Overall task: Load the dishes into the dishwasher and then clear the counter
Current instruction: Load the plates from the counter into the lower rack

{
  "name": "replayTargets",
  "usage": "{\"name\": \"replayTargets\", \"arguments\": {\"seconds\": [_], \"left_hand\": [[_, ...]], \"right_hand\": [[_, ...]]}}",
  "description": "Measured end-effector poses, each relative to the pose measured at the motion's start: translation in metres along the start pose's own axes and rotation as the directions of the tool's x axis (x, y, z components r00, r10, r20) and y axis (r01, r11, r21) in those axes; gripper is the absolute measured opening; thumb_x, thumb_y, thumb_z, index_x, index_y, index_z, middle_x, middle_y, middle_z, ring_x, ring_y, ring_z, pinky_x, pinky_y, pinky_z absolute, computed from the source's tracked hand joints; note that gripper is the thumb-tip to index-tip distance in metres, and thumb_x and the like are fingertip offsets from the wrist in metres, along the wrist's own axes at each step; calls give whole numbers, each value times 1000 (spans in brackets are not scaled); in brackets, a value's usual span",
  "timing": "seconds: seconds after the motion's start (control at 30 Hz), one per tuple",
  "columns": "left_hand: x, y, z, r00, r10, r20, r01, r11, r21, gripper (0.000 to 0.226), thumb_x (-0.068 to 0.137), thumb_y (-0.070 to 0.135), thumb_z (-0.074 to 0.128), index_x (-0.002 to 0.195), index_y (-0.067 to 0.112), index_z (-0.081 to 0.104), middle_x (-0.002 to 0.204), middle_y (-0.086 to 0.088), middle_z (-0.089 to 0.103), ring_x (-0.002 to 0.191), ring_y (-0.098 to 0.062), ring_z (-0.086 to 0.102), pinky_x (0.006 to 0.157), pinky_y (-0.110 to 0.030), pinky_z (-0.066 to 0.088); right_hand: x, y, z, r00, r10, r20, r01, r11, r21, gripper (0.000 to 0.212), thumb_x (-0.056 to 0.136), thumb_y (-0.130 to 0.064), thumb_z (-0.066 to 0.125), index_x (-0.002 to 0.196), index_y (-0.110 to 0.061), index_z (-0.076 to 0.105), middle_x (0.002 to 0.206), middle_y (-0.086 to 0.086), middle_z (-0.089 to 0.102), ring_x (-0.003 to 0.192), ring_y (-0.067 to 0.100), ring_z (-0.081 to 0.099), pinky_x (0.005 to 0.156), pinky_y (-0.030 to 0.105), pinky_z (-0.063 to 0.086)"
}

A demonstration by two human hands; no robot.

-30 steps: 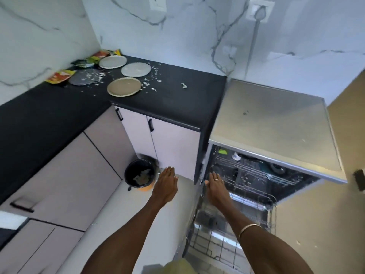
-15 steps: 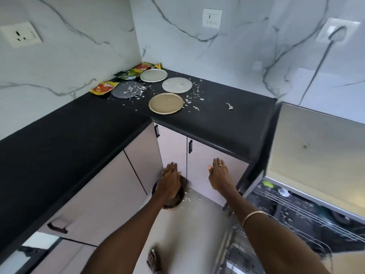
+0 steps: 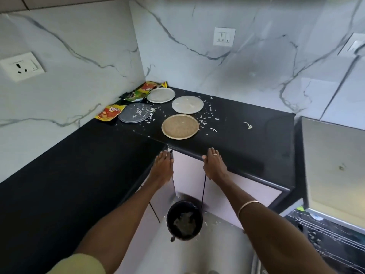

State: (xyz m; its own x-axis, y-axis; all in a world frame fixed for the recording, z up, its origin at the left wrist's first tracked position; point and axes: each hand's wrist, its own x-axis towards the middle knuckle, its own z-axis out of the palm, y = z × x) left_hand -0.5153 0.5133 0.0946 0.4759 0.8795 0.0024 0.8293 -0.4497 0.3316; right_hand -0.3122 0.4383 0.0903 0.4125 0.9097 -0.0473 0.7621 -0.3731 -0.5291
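Both hands reach empty toward the black corner counter (image 3: 246,139), fingers straight and together: the left hand (image 3: 162,168) near the inner corner edge, the right hand (image 3: 214,166) over the front edge. Well beyond them four plates await loading: a tan plate (image 3: 180,126) nearest, a white plate (image 3: 187,104) behind it, a grey plate (image 3: 135,112) and a second white plate (image 3: 161,95) toward the corner. Food scraps (image 3: 207,115) litter the top and snack wrappers (image 3: 110,112) sit against the wall. A black bin (image 3: 184,222) stands on the floor below, probably for scraps, and the dishwasher rack (image 3: 333,240) stands open at right, ready for dishes.
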Motion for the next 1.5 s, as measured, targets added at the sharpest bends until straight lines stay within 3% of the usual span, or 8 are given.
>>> {"name": "replayTargets", "arguments": {"seconds": [0.27, 0.4, 0.57, 0.77, 0.97, 1.23, 1.4, 1.5], "left_hand": [[85, -17, -1, 994, -109, -17, 107, 990, -88, 43, 103, 24, 38, 141, 5, 45, 149, -16, 42, 134, -32, 44, 108, -41, 38], [137, -29, 5, 961, -265, -75, 254, 958, -132, 27, 101, 23, 40, 115, 9, 60, 117, -15, 63, 109, -37, 61, 88, -41, 48], [206, -23, 5, 845, -532, -49, 503, 823, -266, 25, 95, 18, 43, 110, 6, 60, 112, -21, 62, 108, -42, 59, 78, -41, 48], [254, -19, 26, 725, -685, 79, 665, 665, -339, 39, 93, 14, 48, 130, 0, 49, 131, -23, 52, 121, -44, 50, 92, -49, 46], [286, -26, 25, 589, -792, 160, 776, 500, -384, 41, 90, 6, 56, 130, -3, 50, 133, -24, 53, 123, -42, 52, 96, -49, 47], [295, -25, 16, 616, -767, 178, 728, 469, -501, 49, 90, 1, 52, 134, -6, 33, 136, -30, 47, 122, -46, 51, 98, -50, 47], [277, -8, 7, 715, -693, 92, 616, 562, -552, 41, 88, -1, 50, 127, -2, 37, 131, -30, 49, 119, -46, 52, 94, -48, 45], [254, 8, 5, 779, -626, 25, 514, 616, -598, 36, 88, -4, 46, 123, 1, 42, 125, -30, 53, 113, -45, 54, 88, -44, 46]], "right_hand": [[105, -7, -4, 1000, -16, -19, 16, 999, -30, 41, 100, -21, 44, 138, -5, 47, 142, 15, 50, 128, 34, 50, 100, 42, 44], [163, -2, -7, 1000, -1, -11, 1, 1000, 31, 26, 95, -17, 46, 113, -9, 64, 116, 16, 66, 110, 38, 61, 90, 42, 51], [235, 5, -26, 999, 8, 34, -9, 999, 47, 25, 87, -9, 47, 98, -12, 68, 103, 16, 70, 102, 41, 63, 83, 39, 50], [282, 12, -18, 990, 60, 128, -74, 991, 112, 22, 82, -6, 46, 90, -14, 65, 102, 16, 69, 98, 38, 64, 74, 36, 45], [294, 3, -15, 984, 87, 158, -110, 984, 142, 30, 84, -15, 50, 108, -14, 69, 105, 11, 70, 100, 34, 65, 81, 37, 52], [291, 18, -18, 984, 127, 127, -143, 982, 125, 44, 86, -4, 43, 125, -15, 60, 116, 11, 66, 104, 31, 64, 83, 37, 52], [269, 38, -31, 986, 157, 63, -165, 976, 146, 41, 94, -6, 46, 134, -12, 54, 118, 13, 66, 93, 22, 64, 75, 31, 48], [237, 45, -40, 980, 197, 8, -196, 966, 169, 37, 99, -16, 46, 134, -10, 53, 123, 13, 65, 107, 28, 63, 82, 32, 47]]}}
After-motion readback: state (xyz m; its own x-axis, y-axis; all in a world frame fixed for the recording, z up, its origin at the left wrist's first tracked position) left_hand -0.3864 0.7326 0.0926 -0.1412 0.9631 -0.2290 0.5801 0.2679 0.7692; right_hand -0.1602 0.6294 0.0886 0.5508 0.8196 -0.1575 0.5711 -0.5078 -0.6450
